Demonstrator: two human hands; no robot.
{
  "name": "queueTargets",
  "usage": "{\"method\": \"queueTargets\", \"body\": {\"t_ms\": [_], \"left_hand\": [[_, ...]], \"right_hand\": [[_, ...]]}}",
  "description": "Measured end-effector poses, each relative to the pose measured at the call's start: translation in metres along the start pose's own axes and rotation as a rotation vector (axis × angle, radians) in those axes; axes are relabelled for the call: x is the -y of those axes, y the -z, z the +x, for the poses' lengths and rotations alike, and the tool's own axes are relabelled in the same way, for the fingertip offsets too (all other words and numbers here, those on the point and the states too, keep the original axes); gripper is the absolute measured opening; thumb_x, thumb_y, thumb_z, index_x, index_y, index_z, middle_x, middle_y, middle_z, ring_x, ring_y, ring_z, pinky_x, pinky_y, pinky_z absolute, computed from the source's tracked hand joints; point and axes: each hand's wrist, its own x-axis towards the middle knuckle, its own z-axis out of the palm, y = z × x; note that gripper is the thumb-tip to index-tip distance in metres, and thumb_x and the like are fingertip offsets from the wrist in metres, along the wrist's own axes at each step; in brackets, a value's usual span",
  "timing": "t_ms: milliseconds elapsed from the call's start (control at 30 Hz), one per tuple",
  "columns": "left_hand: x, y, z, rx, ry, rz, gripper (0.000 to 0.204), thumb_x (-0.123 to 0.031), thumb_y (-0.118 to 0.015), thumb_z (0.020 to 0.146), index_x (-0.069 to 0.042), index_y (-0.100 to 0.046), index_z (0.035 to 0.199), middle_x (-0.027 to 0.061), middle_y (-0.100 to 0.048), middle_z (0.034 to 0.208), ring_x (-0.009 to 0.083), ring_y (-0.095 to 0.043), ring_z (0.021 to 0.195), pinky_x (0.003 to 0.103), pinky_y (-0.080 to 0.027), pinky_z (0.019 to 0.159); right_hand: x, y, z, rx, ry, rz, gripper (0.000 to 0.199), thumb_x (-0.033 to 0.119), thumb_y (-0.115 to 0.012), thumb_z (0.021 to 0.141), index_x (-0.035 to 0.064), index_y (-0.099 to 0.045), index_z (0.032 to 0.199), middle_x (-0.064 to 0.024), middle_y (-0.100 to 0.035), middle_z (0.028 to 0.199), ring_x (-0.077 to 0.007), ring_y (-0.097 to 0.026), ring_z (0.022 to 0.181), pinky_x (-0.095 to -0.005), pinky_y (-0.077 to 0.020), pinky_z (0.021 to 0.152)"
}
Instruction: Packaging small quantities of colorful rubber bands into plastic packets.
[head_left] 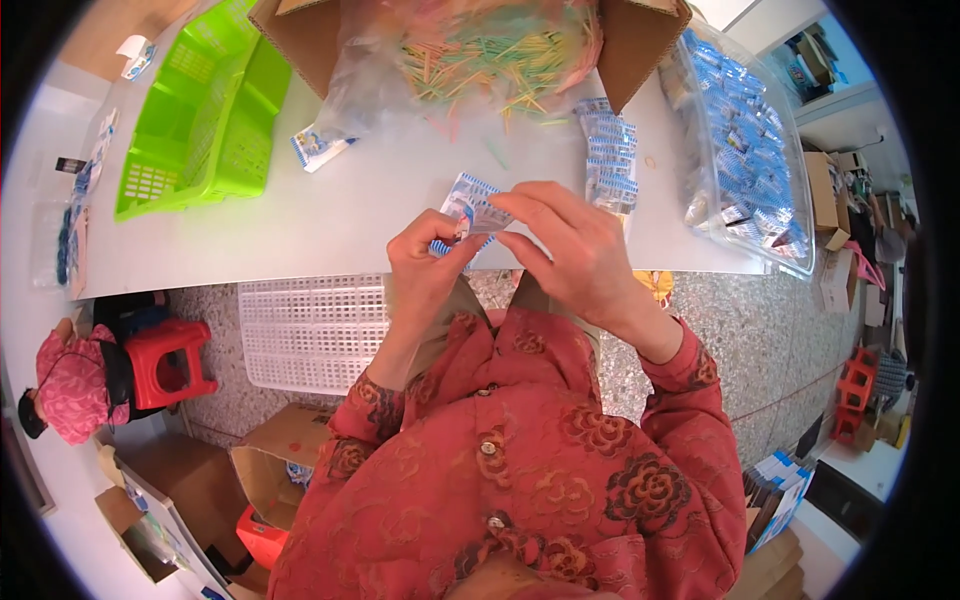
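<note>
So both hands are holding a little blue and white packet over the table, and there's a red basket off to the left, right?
Not quite: the basket on the left is bright green, not red, as the head view shows. The rest holds: the left hand and right hand hold a small blue and white packet over the table.

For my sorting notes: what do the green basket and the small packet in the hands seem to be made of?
Green basket: looks like rigid moulded plastic, slightly glossy, with slotted lattice walls. Small packet, held by left hand and right hand: probably thin clear film over a blue-and-white printed card, judging by its sheen; not certain.
</note>
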Motion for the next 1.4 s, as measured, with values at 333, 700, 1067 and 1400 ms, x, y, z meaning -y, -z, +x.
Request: {"method": "queueTargets", "body": {"t_ms": [333, 700, 1067, 1400], "left_hand": [[-0.004, -0.002, -0.009, -0.066, -0.148, 0.142, 0.011, 0.006, -0.069, 0.070, 0.000, -0.061, 0.076, 0.0045, -0.059, 0.071, 0.0115, -0.055, 0.064, 0.024, -0.043, 0.058], [-0.002, -0.009, -0.005, -0.043, -0.187, 0.195, 0.018, 0.008, -0.068, 0.066, 0.002, -0.062, 0.081, 0.0078, -0.063, 0.078, 0.0183, -0.061, 0.069, 0.027, -0.047, 0.061], [0.017, 0.006, 0.012, -0.102, -0.125, 0.004, 0.021, 0.012, -0.061, 0.068, 0.002, -0.063, 0.086, 0.0059, -0.063, 0.081, 0.0119, -0.059, 0.076, 0.024, -0.046, 0.070], [0.071, 0.046, 0.025, -0.304, 0.140, -0.212, 0.009, 0.006, -0.066, 0.078, 0.003, -0.063, 0.086, -0.0019, -0.059, 0.078, 0.0053, -0.053, 0.071, 0.020, -0.043, 0.067]], "right_hand": [[0.001, -0.012, -0.013, 0.114, -0.217, 0.096, 0.028, 0.004, -0.069, 0.072, 0.0024, -0.060, 0.099, -0.0101, -0.064, 0.083, -0.0264, -0.063, 0.066, -0.0332, -0.0493, 0.056], [-0.004, -0.028, 0.000, 0.123, 0.047, -0.226, 0.013, 0.007, -0.066, 0.068, 0.0066, -0.058, 0.077, -0.0039, -0.058, 0.078, -0.0210, -0.060, 0.070, -0.0333, -0.0487, 0.058], [0.002, -0.042, 0.022, 0.126, 0.071, -0.087, 0.015, 0.004, -0.064, 0.070, 0.0059, -0.061, 0.085, -0.0034, -0.060, 0.081, -0.0191, -0.060, 0.068, -0.0308, -0.0487, 0.057], [-0.137, -0.037, 0.078, 0.004, -0.288, 0.136, 0.015, 0.003, -0.059, 0.083, 0.0010, -0.064, 0.096, -0.0066, -0.065, 0.081, -0.0120, -0.060, 0.067, -0.0255, -0.0481, 0.062]]}}
